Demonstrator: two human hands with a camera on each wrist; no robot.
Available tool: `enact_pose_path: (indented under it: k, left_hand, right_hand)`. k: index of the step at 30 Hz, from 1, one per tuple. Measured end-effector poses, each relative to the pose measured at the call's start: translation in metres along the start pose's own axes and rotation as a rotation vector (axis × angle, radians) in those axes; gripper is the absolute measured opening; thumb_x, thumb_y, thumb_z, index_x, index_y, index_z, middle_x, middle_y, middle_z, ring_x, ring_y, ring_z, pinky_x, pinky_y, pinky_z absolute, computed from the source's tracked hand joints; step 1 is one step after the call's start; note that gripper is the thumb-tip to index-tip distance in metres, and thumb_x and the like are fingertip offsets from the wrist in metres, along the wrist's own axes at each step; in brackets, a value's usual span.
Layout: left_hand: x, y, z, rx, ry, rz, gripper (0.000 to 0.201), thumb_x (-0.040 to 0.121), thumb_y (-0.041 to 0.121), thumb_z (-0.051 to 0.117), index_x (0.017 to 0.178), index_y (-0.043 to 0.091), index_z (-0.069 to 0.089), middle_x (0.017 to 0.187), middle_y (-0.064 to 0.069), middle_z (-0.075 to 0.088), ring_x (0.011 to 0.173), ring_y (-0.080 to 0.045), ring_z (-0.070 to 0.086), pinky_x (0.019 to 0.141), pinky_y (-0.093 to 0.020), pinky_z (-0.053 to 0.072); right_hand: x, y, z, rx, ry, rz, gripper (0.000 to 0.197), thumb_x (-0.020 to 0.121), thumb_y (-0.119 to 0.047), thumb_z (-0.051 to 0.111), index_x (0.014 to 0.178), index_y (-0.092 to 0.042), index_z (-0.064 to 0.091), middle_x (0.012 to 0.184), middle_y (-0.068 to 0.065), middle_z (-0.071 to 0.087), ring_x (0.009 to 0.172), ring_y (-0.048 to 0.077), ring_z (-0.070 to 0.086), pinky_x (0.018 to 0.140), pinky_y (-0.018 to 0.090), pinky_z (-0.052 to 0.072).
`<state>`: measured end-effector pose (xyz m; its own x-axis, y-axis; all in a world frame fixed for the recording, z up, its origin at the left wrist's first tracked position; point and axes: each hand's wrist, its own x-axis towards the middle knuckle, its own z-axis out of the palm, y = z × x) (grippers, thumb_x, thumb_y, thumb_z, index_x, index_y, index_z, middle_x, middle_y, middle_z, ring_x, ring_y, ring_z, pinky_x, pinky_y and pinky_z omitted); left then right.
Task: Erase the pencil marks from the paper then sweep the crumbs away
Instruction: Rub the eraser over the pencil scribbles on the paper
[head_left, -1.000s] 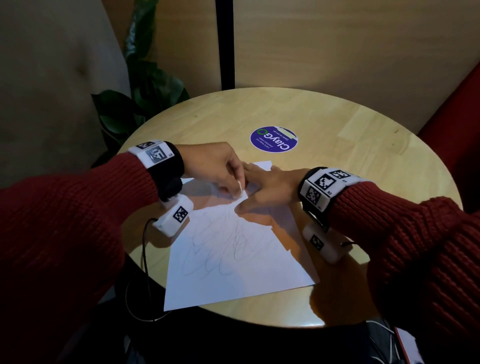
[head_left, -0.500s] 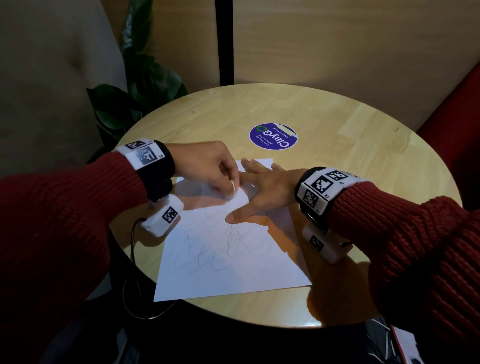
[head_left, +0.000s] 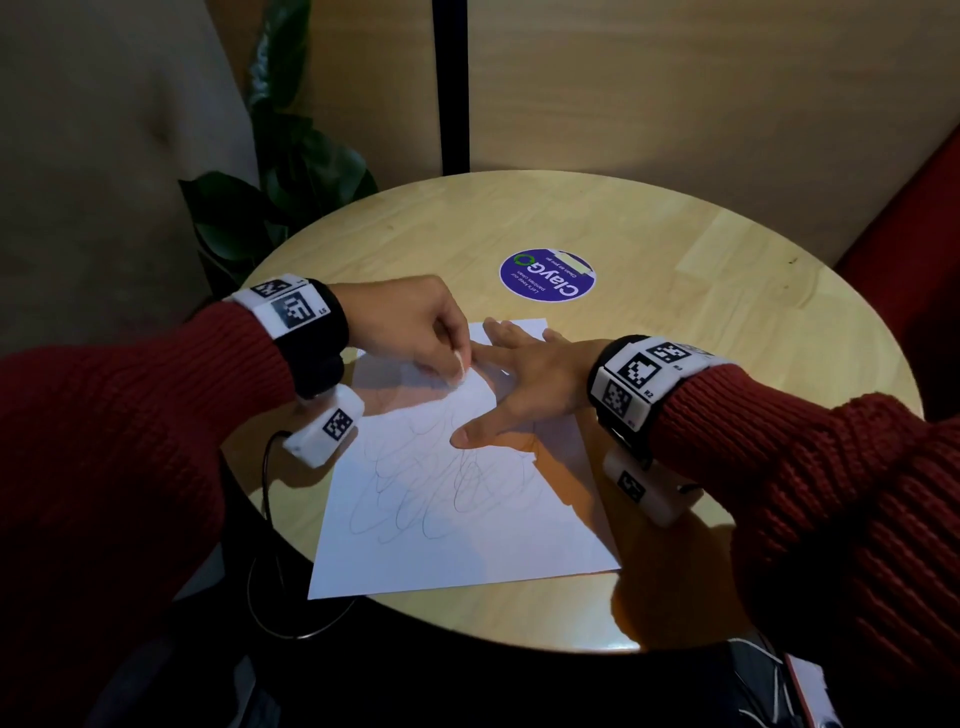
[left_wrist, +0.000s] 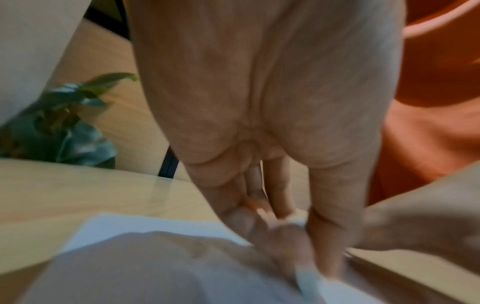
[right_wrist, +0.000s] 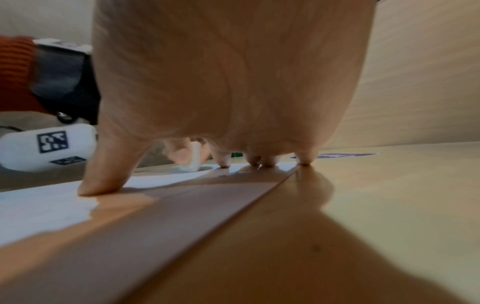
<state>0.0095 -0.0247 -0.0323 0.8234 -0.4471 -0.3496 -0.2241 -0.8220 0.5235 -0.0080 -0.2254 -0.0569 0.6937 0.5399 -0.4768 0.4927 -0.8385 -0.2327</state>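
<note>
On paper (head_left: 467, 519), eraser (head_left: 460, 368) pinched in left hand (head_left: 410, 332)

A white sheet of paper (head_left: 467, 530) lies flat on the round table, skewed, its near-left corner at 7 o'clock jutting past the table's edge. Looping grey pencil marks (head_left: 441, 488) cover its middle. A small white eraser (head_left: 460, 370) stands on end on the sheet's far part, toward 12 o'clock.
</note>
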Motion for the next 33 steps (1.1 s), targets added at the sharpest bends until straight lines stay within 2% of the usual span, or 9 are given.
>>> enact_pose_path:
  k: [2, 6, 10, 14, 18, 22, 25, 30, 33]
  left_hand:
    - [-0.004, 0.006, 0.003, -0.023, -0.113, 0.005, 0.007, 0.087, 0.017, 0.087, 0.093, 0.014, 0.086, 0.083, -0.004, 0.083, 0.070, -0.006, 0.070, 0.075, -0.021, 0.057]
    - [-0.001, -0.004, -0.004, 0.026, 0.084, -0.029, 0.003, 0.090, 0.019, 0.084, 0.091, 0.020, 0.086, 0.085, -0.005, 0.082, 0.071, -0.009, 0.067, 0.074, -0.027, 0.053]
    - [-0.008, 0.004, 0.002, -0.036, -0.151, -0.018, 0.008, 0.088, 0.017, 0.087, 0.094, 0.013, 0.086, 0.087, -0.014, 0.082, 0.071, -0.010, 0.069, 0.076, -0.024, 0.057]
    - [-0.003, -0.007, -0.003, 0.017, 0.068, -0.031, 0.002, 0.089, 0.022, 0.085, 0.091, 0.021, 0.086, 0.086, -0.006, 0.082, 0.072, -0.009, 0.068, 0.078, -0.031, 0.055]
    - [-0.009, 0.003, 0.003, -0.003, -0.118, -0.008, 0.005, 0.087, 0.020, 0.087, 0.091, 0.018, 0.086, 0.083, -0.006, 0.082, 0.070, -0.008, 0.068, 0.074, -0.021, 0.055]
    - [-0.005, -0.008, -0.004, 0.019, 0.056, -0.033, 0.002, 0.089, 0.021, 0.085, 0.091, 0.021, 0.086, 0.084, -0.004, 0.082, 0.072, -0.009, 0.067, 0.078, -0.032, 0.055]
    - [-0.012, 0.000, 0.002, 0.010, -0.129, -0.013, 0.005, 0.087, 0.021, 0.087, 0.092, 0.019, 0.086, 0.088, -0.009, 0.082, 0.072, -0.008, 0.068, 0.076, -0.023, 0.054]
    - [-0.008, -0.007, -0.002, 0.019, 0.005, -0.024, 0.003, 0.088, 0.024, 0.085, 0.091, 0.022, 0.085, 0.086, -0.007, 0.081, 0.074, -0.011, 0.067, 0.079, -0.037, 0.057]
    - [-0.015, 0.001, 0.004, 0.024, -0.160, -0.009, 0.006, 0.087, 0.021, 0.086, 0.093, 0.020, 0.086, 0.085, -0.009, 0.081, 0.071, -0.009, 0.067, 0.075, -0.028, 0.055]
  right_hand:
    - [0.001, 0.000, 0.000, 0.003, 0.005, -0.005, 0.113, 0.076, -0.087, 0.062, 0.159, -0.056, -0.007, 0.174, 0.004, -0.018, 0.159, 0.019, -0.021, 0.126, 0.057, -0.011]
    - [0.003, 0.002, 0.002, 0.000, -0.006, 0.018, 0.119, 0.072, -0.090, 0.061, 0.160, -0.053, -0.011, 0.173, -0.001, -0.021, 0.158, 0.015, -0.023, 0.126, 0.054, -0.013]
    - [0.003, 0.003, 0.002, -0.004, 0.006, 0.015, 0.120, 0.071, -0.091, 0.062, 0.161, -0.052, -0.007, 0.173, 0.000, -0.020, 0.158, 0.016, -0.022, 0.126, 0.055, -0.012]
    - [0.004, 0.002, 0.002, -0.017, -0.008, 0.034, 0.122, 0.073, -0.090, 0.060, 0.163, -0.046, -0.010, 0.173, -0.002, -0.022, 0.158, 0.016, -0.023, 0.127, 0.054, -0.012]
    - [0.002, 0.003, 0.001, -0.012, 0.007, 0.016, 0.120, 0.074, -0.089, 0.062, 0.163, -0.048, -0.007, 0.173, 0.001, -0.019, 0.159, 0.018, -0.021, 0.126, 0.056, -0.011]
    - [0.004, 0.003, 0.002, -0.012, -0.004, 0.042, 0.124, 0.072, -0.092, 0.060, 0.164, -0.044, -0.008, 0.173, -0.003, -0.022, 0.158, 0.016, -0.023, 0.127, 0.054, -0.012]
    - [0.005, 0.003, 0.003, -0.016, 0.000, 0.036, 0.125, 0.071, -0.093, 0.060, 0.164, -0.044, -0.008, 0.173, -0.002, -0.022, 0.158, 0.016, -0.022, 0.126, 0.055, -0.012]
    - [-0.002, 0.000, 0.000, -0.025, -0.011, 0.046, 0.122, 0.075, -0.089, 0.059, 0.165, -0.040, -0.007, 0.173, -0.003, -0.022, 0.158, 0.016, -0.022, 0.127, 0.054, -0.010]
    - [0.000, 0.001, 0.000, -0.024, -0.013, 0.051, 0.125, 0.073, -0.090, 0.060, 0.165, -0.041, -0.009, 0.173, -0.002, -0.022, 0.158, 0.015, -0.023, 0.127, 0.054, -0.011]
